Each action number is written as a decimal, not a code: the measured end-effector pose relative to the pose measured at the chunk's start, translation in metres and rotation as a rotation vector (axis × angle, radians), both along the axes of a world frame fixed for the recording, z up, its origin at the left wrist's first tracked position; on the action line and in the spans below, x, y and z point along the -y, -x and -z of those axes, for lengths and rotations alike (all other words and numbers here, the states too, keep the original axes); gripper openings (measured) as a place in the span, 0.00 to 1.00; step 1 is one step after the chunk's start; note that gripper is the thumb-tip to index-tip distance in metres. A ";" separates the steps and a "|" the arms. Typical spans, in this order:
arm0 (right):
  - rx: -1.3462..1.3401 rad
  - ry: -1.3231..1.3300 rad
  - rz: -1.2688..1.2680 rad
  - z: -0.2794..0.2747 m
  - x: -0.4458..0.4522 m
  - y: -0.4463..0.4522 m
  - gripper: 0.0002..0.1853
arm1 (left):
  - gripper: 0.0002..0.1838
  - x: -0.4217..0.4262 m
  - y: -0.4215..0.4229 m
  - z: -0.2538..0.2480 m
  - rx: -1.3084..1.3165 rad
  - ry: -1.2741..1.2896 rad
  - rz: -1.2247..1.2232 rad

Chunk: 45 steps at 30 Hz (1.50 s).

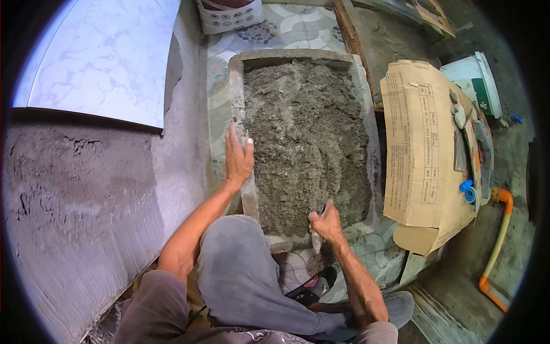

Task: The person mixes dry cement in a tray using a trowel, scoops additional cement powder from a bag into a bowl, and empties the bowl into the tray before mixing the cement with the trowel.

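A rectangular tray [236,86] with a pale rim stands on the patterned floor, filled with grey, crumbly wet mortar [303,132]. My left hand [239,157] lies on the tray's left rim, fingers stretched out and holding nothing. Near the tray's front edge, my right hand [327,222] is closed round the handle of a small tool, probably a trowel [316,242]. Part of the tool points down beside the front rim; the rest is hidden by my fingers.
Flattened cardboard [415,143] lies at the right with stones and blue fittings on it. Behind it is a white-green bucket [474,83]. An orange-ended pipe [494,246] stands far right. A bag [232,17] sits behind the tray; wall tiles [103,57] are upper left.
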State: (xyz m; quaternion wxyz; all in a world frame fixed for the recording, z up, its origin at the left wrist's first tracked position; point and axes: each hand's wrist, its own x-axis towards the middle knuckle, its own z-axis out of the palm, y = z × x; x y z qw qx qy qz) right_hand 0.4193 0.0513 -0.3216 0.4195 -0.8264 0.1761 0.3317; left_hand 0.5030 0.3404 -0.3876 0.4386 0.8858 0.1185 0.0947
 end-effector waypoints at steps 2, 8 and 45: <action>0.030 -0.026 -0.046 0.009 0.000 -0.016 0.18 | 0.38 -0.001 -0.002 0.000 0.021 0.008 0.003; -0.006 -0.138 0.028 0.006 -0.012 -0.070 0.15 | 0.38 0.000 -0.002 0.003 0.045 0.012 0.001; -0.015 0.425 -0.677 -0.202 0.082 0.008 0.21 | 0.38 -0.003 0.001 0.002 0.057 0.019 -0.003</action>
